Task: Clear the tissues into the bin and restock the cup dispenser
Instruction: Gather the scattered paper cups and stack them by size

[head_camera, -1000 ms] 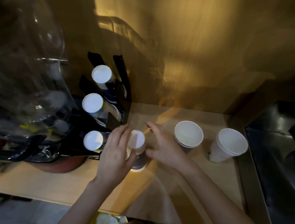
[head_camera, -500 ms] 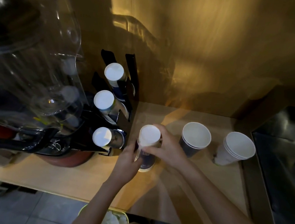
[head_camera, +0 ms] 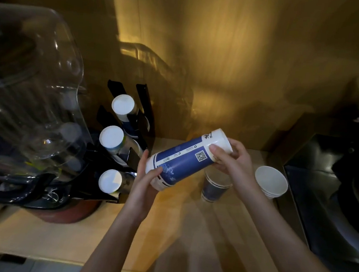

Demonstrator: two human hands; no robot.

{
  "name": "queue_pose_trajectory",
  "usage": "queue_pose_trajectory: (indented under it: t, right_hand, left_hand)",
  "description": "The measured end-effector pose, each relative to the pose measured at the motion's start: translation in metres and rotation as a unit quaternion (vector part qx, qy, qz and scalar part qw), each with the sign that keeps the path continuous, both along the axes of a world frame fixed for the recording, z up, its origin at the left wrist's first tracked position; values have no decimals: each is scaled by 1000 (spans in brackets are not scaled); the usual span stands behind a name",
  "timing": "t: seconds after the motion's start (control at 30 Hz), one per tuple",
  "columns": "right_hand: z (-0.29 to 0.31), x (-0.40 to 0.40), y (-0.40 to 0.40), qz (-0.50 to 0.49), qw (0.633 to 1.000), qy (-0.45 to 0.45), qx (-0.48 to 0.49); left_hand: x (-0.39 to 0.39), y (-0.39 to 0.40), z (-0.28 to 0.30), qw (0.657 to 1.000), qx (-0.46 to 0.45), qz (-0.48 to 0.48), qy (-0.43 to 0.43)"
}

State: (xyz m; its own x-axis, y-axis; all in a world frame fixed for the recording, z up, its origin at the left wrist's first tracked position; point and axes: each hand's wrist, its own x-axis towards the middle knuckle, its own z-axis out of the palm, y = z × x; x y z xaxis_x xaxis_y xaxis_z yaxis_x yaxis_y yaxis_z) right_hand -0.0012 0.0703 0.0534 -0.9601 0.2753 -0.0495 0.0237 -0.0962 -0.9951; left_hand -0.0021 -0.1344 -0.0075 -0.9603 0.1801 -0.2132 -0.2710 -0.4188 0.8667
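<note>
Both hands hold blue cup stack [head_camera: 188, 157] sideways in air above worktop [head_camera: 187, 234]. Left hand [head_camera: 146, 180] grip clenched on wide end, right hand [head_camera: 234, 160] grip clenched on narrow end. Cup dispenser [head_camera: 128, 144] at 9 o'clock of stack, three slots showing cups. Best way, likely: keep stack squeezed together, aim at free slot, slide slowly. Loose cups [head_camera: 216, 185] at 4 o'clock.

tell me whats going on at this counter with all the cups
A person is restocking a black cup dispenser. Both hands hold a blue and white stack of paper cups tilted on its side above the wooden counter: the left hand at the lower end near the dispenser, the right hand at the upper end. Three slots already show cups. A blue cup stack and a white cup stack wait on the counter.
</note>
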Motion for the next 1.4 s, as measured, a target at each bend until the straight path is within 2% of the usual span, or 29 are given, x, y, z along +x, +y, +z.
queue_pose_trajectory:
  t: [0.3, 0.43, 0.53, 0.63, 0.7, 0.8, 0.87, 0.9, 1.03, 1.2, 1.27, 1.4]
  right_hand:
    - [13, 7, 15, -21, 995, -38, -94]
    - [13, 6, 25, -8, 993, -70, -99]
    - [18, 3, 36, 22, 994, -99, -31]
    - [26, -1, 46, 29, 987, -80, 135]
    - [32, -4, 47, 46, 948, -21, 314]
    - [36, -6, 32, 142, 826, 76, 540]
    - [31, -10, 17, 179, 750, 110, 627]
    - [28, -11, 12, 181, 734, 119, 644]
    - [18, -15, 7, 146, 748, 136, 633]
    - [15, -13, 13, 124, 746, 168, 632]
    - [15, -12, 13, 116, 727, 180, 652]
    - [17, -10, 21, 40, 658, 222, 718]
  left_hand:
    - [-12, 28, 14, 994, 102, 42, -19]
    - [-15, 30, 18, 997, 75, 12, -19]
    - [-18, 29, 23, 1000, 29, -2, -1]
    - [-22, 29, 30, 1000, -6, -1, 27]
    - [-24, 29, 33, 998, -44, 6, 41]
    - [-26, 36, 37, 996, -59, 3, 64]
    - [-28, 41, 41, 995, -57, 6, 78]
    - [-29, 43, 44, 994, -65, 15, 85]
    - [-28, 45, 49, 989, -106, 46, 96]
    - [-28, 48, 52, 988, -116, 52, 84]
    - [-30, 49, 51, 993, -96, 48, 45]
    - [-33, 49, 49, 996, -27, 42, -73]
